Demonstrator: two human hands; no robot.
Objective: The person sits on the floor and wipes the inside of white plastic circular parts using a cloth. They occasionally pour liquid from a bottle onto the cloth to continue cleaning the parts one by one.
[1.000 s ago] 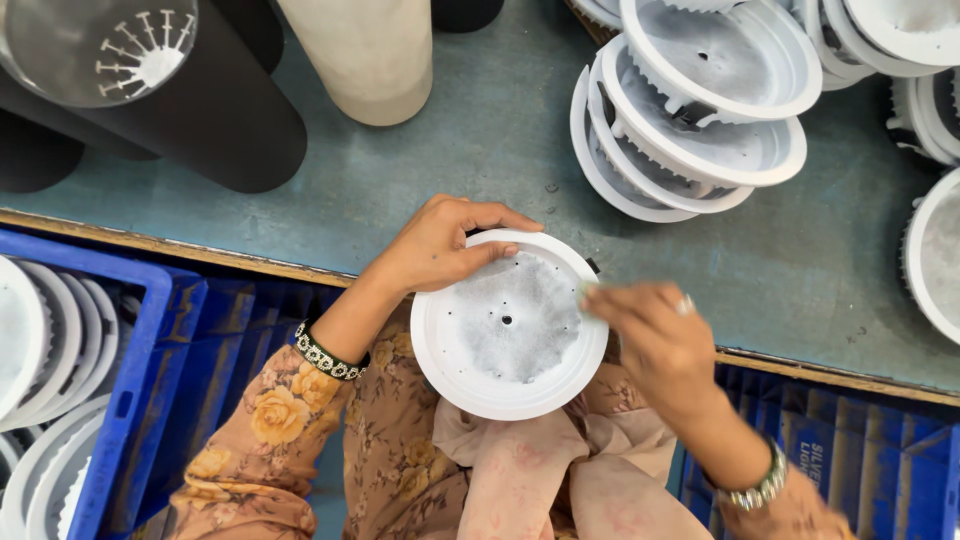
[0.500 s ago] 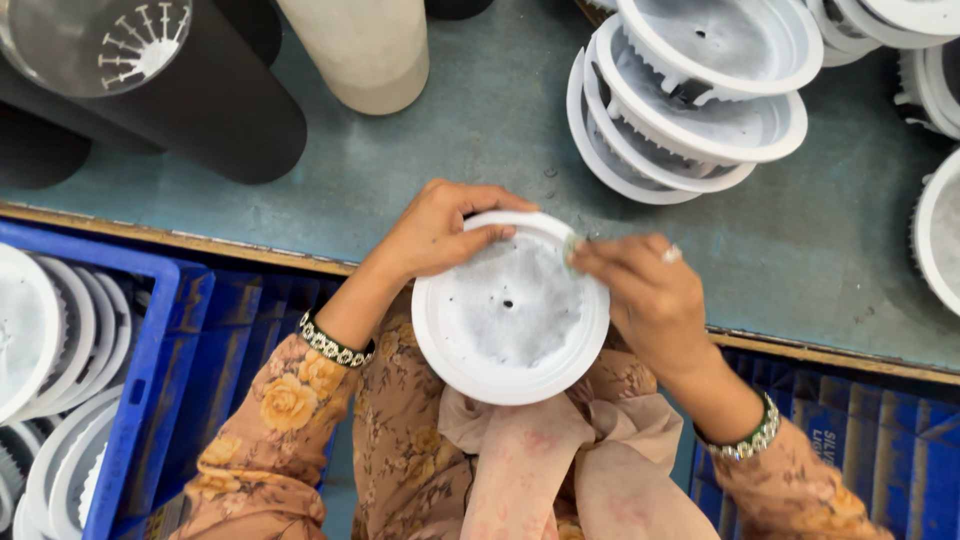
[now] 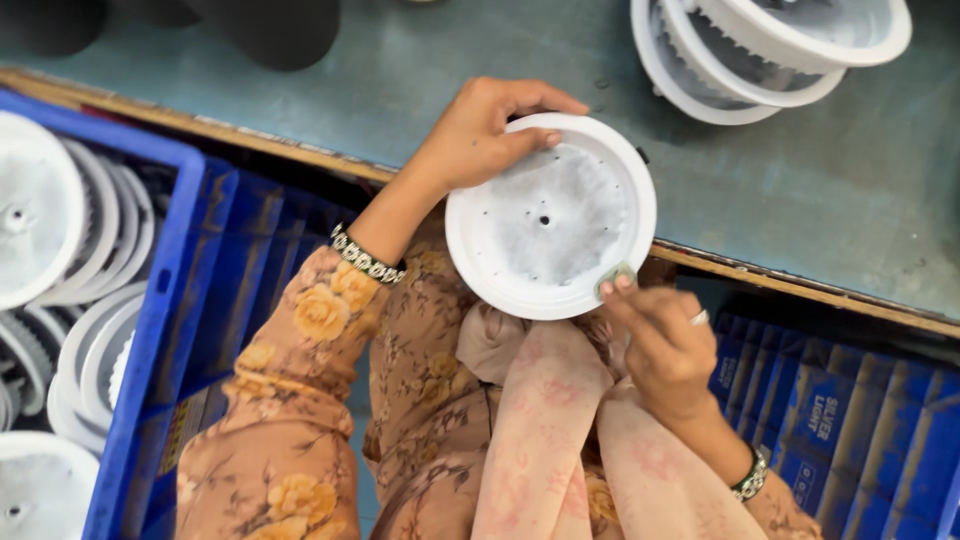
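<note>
- Left hand (image 3: pixel 478 135) has the round white plastic dish (image 3: pixel 551 216) by its top-left rim, fingers curled over the edge, thumb on the inner face.
- The dish sits tilted over the table edge (image 3: pixel 800 285), right between both hands.
- Right hand (image 3: pixel 665 345) pinches a small greenish-grey bit (image 3: pixel 615 278) at the dish's lower rim, fingertips narrow. Can't really tell what it is, too small.
- More white dishes (image 3: pixel 760 60) are stacked well beyond the fingers; a blue crate (image 3: pixel 165 300) of them sits off the left wrist.
</note>
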